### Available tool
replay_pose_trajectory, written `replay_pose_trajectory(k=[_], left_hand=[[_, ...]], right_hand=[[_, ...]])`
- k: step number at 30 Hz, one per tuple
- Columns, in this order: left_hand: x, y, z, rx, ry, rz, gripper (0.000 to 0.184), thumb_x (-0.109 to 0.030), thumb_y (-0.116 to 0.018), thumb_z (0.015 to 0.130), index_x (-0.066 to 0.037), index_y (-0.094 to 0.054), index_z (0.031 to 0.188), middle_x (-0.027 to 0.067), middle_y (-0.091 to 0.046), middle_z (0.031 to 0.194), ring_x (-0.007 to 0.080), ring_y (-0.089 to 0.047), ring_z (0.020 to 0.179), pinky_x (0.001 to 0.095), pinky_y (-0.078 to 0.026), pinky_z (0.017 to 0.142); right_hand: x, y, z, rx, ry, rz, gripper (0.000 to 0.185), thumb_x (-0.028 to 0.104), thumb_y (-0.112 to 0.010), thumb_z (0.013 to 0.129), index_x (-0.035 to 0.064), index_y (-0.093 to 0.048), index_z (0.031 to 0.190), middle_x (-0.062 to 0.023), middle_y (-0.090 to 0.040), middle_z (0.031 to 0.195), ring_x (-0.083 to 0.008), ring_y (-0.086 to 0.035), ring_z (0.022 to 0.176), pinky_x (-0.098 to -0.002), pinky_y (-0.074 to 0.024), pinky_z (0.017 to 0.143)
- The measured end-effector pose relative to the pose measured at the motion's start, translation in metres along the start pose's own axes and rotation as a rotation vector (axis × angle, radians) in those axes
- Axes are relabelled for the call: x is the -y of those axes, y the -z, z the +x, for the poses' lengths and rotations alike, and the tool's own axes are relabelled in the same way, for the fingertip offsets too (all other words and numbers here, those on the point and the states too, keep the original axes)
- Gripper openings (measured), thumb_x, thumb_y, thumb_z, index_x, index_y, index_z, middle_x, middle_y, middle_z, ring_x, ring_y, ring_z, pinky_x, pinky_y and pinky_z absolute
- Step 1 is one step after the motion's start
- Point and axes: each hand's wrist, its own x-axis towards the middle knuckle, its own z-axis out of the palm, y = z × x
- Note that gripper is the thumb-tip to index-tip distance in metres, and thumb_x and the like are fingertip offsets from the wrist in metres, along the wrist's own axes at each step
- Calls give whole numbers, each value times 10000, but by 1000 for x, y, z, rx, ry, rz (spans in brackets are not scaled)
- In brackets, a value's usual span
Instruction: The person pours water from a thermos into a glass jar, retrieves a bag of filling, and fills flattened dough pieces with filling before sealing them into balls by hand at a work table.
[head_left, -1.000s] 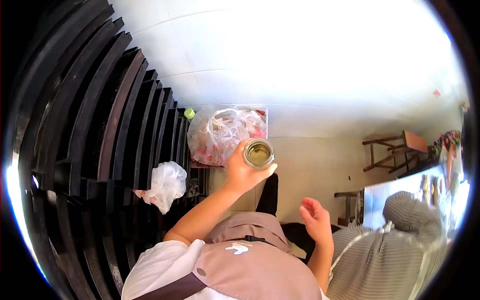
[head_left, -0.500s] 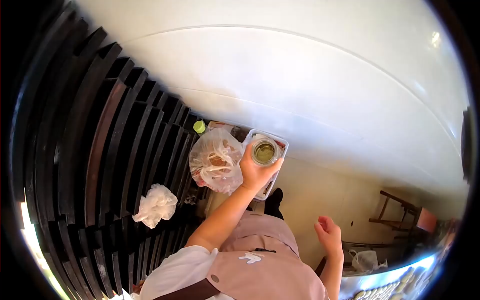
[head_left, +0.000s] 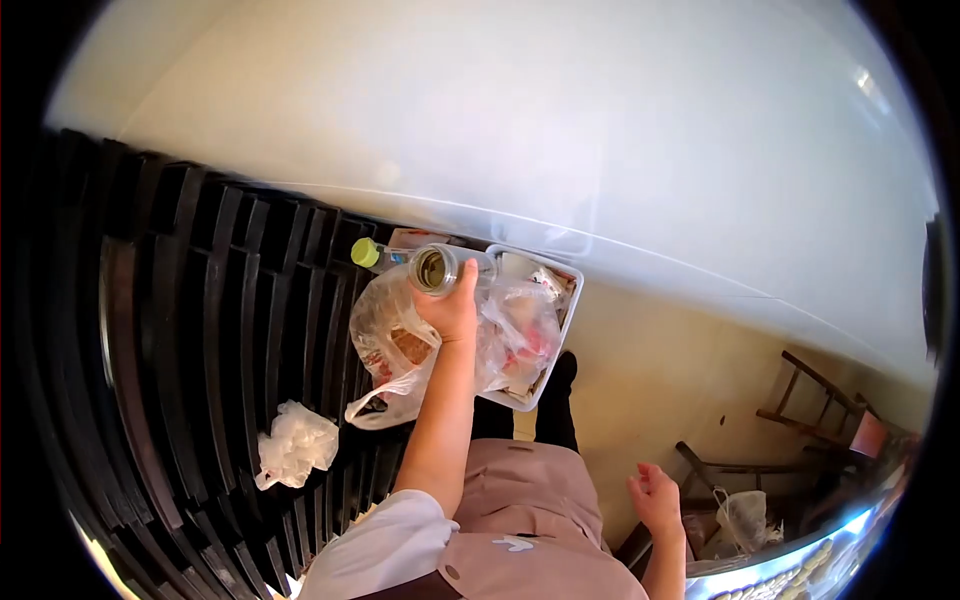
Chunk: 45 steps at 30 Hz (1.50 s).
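Observation:
My left hand (head_left: 448, 312) is wrapped round a clear open-mouthed jar (head_left: 436, 271), the thumb along its right side. The jar leans on its side with its mouth towards me; the inside looks dark greenish. Below and behind it lies a clear plastic bag (head_left: 385, 325) with brownish and reddish contents. Right of the hand stands a white plastic bin (head_left: 560, 360) holding crumpled plastic and paper. My right hand (head_left: 655, 497) hangs low at my right side, fingers loosely bent and apart, holding nothing.
A bottle with a yellow-green cap (head_left: 366, 252) lies beyond the bag. Dark slats (head_left: 215, 330) fill the left, with a crumpled white bag (head_left: 297, 445) on them. A pale wall (head_left: 480, 120) rises ahead. At right are wooden chair frames (head_left: 815, 400) and a hanging plastic bag (head_left: 742, 520).
My left hand has carried the jar left, from above the bin to above the plastic bag, and the jar now tilts over. The view has shifted. My right hand stays low.

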Motion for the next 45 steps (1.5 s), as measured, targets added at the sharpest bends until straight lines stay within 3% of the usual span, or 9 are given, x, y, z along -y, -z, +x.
replay_pose_trajectory(k=[5,8,12,16,19,29,36,41,45], left_hand=[[33,0,23,-15,-15,-102,586,-134,-868,636,14,-558,1110,92,-619,1095,186,-601,955,326,-495,850],[31,-2,28,-8,-35,-67,518,2,-803,692,19,-557,1147,86,-603,1138,170,-584,996,312,-487,891],[45,-3,41,-13,-62,-108,565,-113,-857,645,23,-571,1113,96,-624,1101,184,-599,971,326,-491,870],[58,-11,48,-42,-20,-232,580,-66,-850,642,18,-561,1138,90,-623,1109,178,-598,979,325,-495,877],[71,-12,45,-78,3,-157,596,-43,-851,637,16,-555,1151,85,-620,1114,178,-597,983,324,-495,885],[115,-10,34,87,161,-332,658,-30,-853,629,17,-502,1184,94,-579,1150,177,-569,1018,317,-485,896],[122,-14,36,62,216,-165,693,-55,-855,608,24,-491,1193,108,-580,1153,191,-575,1018,319,-484,893],[139,-12,38,106,268,-16,833,-117,-889,555,52,-460,1249,131,-580,1157,226,-583,1008,329,-483,891],[135,-10,35,139,261,196,805,-140,-896,527,37,-493,1200,157,-585,1135,265,-572,1017,355,-464,905]], right_hand=[[1,-4,10,-23,-15,-26,353,200,-657,815,-11,-609,1093,-209,-661,1012,-329,-655,891,-384,-523,746],[-13,-7,10,-60,-12,-68,323,182,-648,806,-13,-611,1061,-208,-667,988,-333,-656,888,-378,-522,773],[-12,-10,9,-105,-20,-88,316,178,-653,803,-17,-608,1047,-205,-665,962,-340,-652,874,-388,-518,758],[-14,-22,8,-126,-20,-82,328,183,-658,801,-16,-600,1055,-200,-665,961,-342,-649,860,-396,-518,749],[-24,-34,4,-109,-14,-109,329,191,-658,805,-12,-597,1056,-196,-666,977,-342,-649,873,-403,-519,753],[-5,-46,-5,-53,-106,-117,326,185,-650,824,-14,-596,1076,-231,-648,1028,-392,-626,941,-424,-506,820],[-6,-59,-9,-51,-109,-108,329,189,-653,817,-10,-600,1074,-229,-651,1025,-388,-628,949,-424,-506,819],[1,-65,-6,-46,-99,-98,334,192,-652,816,-8,-602,1079,-228,-651,1021,-385,-629,940,-427,-506,814],[4,-66,-1,-44,-65,-139,335,192,-649,819,-7,-603,1084,-224,-652,1008,-384,-628,927,-426,-506,806]])
